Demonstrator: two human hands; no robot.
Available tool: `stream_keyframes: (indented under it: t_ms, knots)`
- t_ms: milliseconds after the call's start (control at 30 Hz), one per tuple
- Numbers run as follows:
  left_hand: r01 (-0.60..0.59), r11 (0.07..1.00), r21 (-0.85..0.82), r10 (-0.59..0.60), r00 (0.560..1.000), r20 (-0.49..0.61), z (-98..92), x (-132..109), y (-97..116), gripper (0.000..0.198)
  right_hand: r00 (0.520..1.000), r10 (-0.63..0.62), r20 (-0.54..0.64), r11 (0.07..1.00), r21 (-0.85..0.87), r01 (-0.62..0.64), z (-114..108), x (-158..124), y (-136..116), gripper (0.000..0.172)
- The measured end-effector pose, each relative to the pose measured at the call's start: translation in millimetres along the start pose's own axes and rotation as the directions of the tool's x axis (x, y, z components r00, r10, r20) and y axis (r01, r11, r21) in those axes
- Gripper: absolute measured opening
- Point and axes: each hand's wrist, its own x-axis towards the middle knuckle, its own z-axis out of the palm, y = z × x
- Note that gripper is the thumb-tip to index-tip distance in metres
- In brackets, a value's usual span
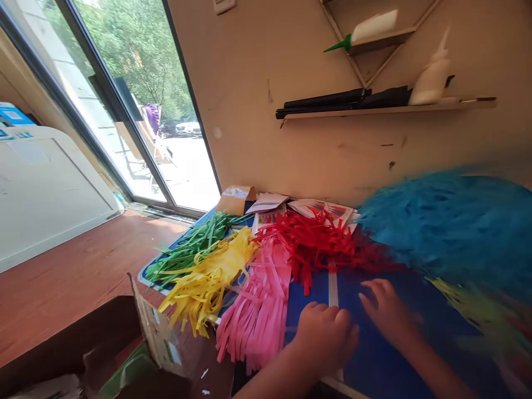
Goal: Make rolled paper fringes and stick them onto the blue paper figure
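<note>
My left hand [326,332] rests on the blue mat [399,354] with its fingers curled under, and nothing shows in them. My right hand [386,307] lies beside it on the mat with its fingers stretched out, a little blurred. Just left of my hands is a heap of pink paper strips [257,310]. Red strips [320,241] lie beyond my hands. Yellow strips [208,274] and green strips [191,249] lie further left. A big blue tissue pom-pom [453,227] sits at the right, blurred.
An open cardboard box [137,338] stands at the lower left on the wooden floor [70,271]. A brown paper bag [235,198] and printed papers [320,208] lie by the wall. Shelves [386,110] hold glue bottles [432,77]. A glass door [137,111] is at the left.
</note>
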Motion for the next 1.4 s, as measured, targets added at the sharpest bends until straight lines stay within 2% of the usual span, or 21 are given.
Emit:
stream_keyframes:
  t_ms: [67,167,267,300,367,433,467,533,600,667,767,833,900,1000,1100,1200,1300,1400]
  knots:
    - [0.13,0.991,0.042,-0.13,0.991,0.009,-14.5,-21,-29,0.015,0.99,-0.141,-0.017,0.99,-0.01,0.14,4,1,3,0.029]
    - [0.285,0.948,0.14,-0.284,0.958,-0.023,-34.3,-50,-73,0.018,0.966,-0.242,-0.089,0.97,0.0,0.243,0,-2,16,0.028]
    - [0.271,0.942,0.201,-0.284,0.958,0.042,-44.9,-73,-103,0.026,0.931,-0.287,-0.224,0.956,0.0,0.295,-1,-2,25,0.021]
    - [0.235,0.948,0.216,-0.259,0.962,0.089,-45.9,-78,-108,0.028,0.926,-0.312,-0.21,0.946,0.019,0.323,1,0,22,0.019]
    - [0.155,0.957,0.245,-0.2,0.965,0.17,-44.9,-85,-112,0.031,0.912,-0.405,-0.06,0.909,0.08,0.409,9,6,3,0.017]
    - [0.099,0.958,0.268,-0.157,0.966,0.206,-42.4,-86,-113,0.03,0.84,-0.523,0.143,0.851,0.134,0.507,25,14,-29,0.02]
    - [0.081,0.958,0.275,-0.143,0.966,0.214,-41.3,-84,-113,0.029,0.795,-0.575,0.193,0.818,0.142,0.557,34,19,-48,0.023]
    - [0.058,0.959,0.277,-0.125,0.965,0.232,-40.6,-80,-114,0.024,0.757,-0.607,0.242,0.791,0.09,0.606,55,29,-85,0.028]
    - [0.032,0.96,0.277,-0.108,0.959,0.263,-41.8,-77,-117,0.02,0.759,-0.599,0.256,0.788,0.019,0.615,73,39,-114,0.031]
    - [0.019,0.962,0.273,-0.102,0.951,0.291,-44.2,-77,-119,0.017,0.775,-0.577,0.257,0.795,-0.042,0.605,87,46,-130,0.03]
    - [0.02,0.972,0.233,-0.095,0.944,0.315,-48.1,-78,-120,0.018,0.786,-0.56,0.261,0.796,-0.093,0.598,96,48,-135,0.023]
    - [0.039,0.98,0.195,-0.098,0.948,0.303,-49.4,-72,-121,0.021,0.775,-0.574,0.263,0.786,-0.087,0.612,97,45,-132,0.022]
    - [0.058,0.987,0.153,-0.099,0.957,0.274,-48.6,-59,-124,0.027,0.757,-0.602,0.255,0.773,-0.052,0.632,98,42,-129,0.025]
    - [0.049,0.994,0.101,-0.074,0.964,0.257,-43.5,-35,-132,0.045,0.756,-0.621,0.208,0.774,0.01,0.633,102,38,-125,0.029]
    - [0.005,0.99,0.142,-0.05,0.948,0.315,-40.7,-21,-144,0.051,0.723,-0.656,0.214,0.748,0.062,0.661,110,39,-117,0.027]
    - [0.004,0.972,0.237,-0.097,0.918,0.384,-48.0,-25,-153,0.033,0.697,-0.676,0.239,0.73,0.081,0.679,118,42,-108,0.031]
    - [0.033,0.959,0.281,-0.146,0.908,0.392,-60.9,-41,-153,0.024,0.69,-0.672,0.269,0.732,0.097,0.674,120,43,-105,0.032]
    - [0.052,0.949,0.312,-0.169,0.916,0.363,-70.8,-60,-146,0.021,0.724,-0.642,0.252,0.762,0.107,0.638,118,42,-108,0.031]
